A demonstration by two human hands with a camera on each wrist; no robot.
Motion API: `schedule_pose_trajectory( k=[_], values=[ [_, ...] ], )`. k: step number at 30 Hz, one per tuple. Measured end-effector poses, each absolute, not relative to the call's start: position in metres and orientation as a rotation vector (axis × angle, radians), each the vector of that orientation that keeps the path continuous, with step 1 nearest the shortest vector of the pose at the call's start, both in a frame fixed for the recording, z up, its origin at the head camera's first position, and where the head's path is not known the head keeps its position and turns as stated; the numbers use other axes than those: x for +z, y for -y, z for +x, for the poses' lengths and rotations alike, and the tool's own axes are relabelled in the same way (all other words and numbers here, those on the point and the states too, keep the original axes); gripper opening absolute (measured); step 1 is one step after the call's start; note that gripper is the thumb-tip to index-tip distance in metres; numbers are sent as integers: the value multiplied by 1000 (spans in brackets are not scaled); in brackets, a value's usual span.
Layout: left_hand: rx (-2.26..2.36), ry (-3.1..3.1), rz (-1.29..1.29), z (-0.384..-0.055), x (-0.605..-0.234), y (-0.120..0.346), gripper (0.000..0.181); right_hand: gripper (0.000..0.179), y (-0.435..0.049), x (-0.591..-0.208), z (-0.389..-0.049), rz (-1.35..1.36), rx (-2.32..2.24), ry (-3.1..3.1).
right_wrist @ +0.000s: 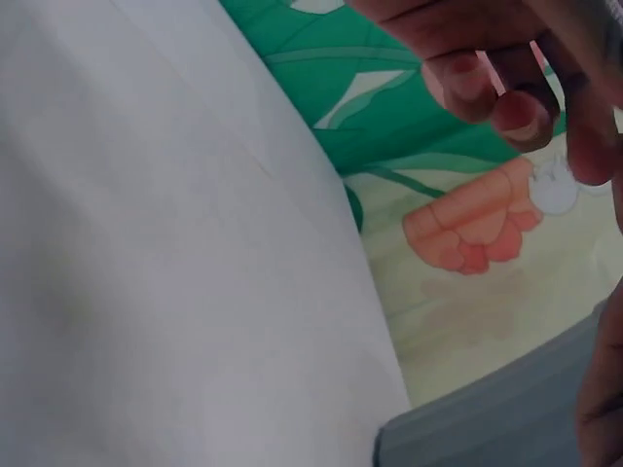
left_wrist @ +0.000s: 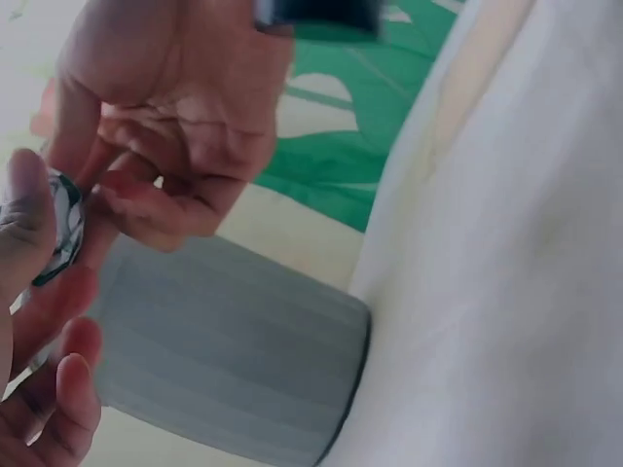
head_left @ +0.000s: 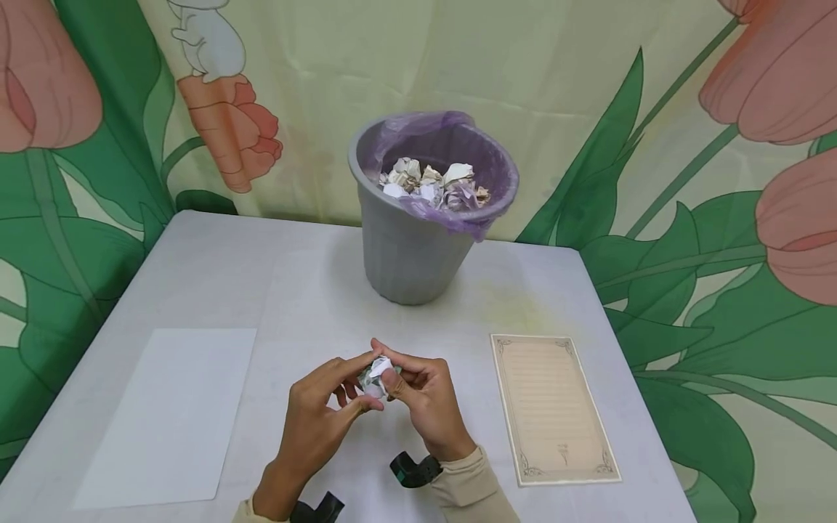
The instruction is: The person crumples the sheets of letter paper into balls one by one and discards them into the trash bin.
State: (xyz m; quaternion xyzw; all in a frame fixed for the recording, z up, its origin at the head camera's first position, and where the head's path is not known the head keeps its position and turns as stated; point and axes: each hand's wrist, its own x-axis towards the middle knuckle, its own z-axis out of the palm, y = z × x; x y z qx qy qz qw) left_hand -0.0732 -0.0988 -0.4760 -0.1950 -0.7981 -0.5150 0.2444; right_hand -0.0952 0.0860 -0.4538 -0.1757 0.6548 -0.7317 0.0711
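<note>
Over the front middle of the table, both hands hold a small crumpled paper ball (head_left: 375,378), white with grey-green patches. My left hand (head_left: 320,414) holds it from the left between fingers and thumb. On the other side, my right hand (head_left: 428,399) pinches it, the thumb lying across its front. The left wrist view shows part of the paper ball (left_wrist: 66,229) between the fingers, most of it covered. In the right wrist view only parts of the hands appear, and the ball is hidden.
Behind the hands stands a grey bin (head_left: 418,254) lined with a purple bag (head_left: 484,160), with crumpled papers (head_left: 428,185) inside. A blank white sheet (head_left: 173,414) lies at left, a bordered beige lined sheet (head_left: 556,410) at right. A patterned curtain (head_left: 445,58) hangs behind the table.
</note>
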Motion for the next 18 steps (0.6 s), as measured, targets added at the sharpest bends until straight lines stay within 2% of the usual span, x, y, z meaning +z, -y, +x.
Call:
schedule_pose_trajectory(
  k=[8, 18],
  values=[
    [-1334, 2164, -599, -76, -478, 91, 52, 45, -88, -450, -92, -410, -2187, -1885],
    [-1016, 2145, -602, -83, -468, 93, 59, 48, -91, -450, -94, -359, -2199, -1862]
  ],
)
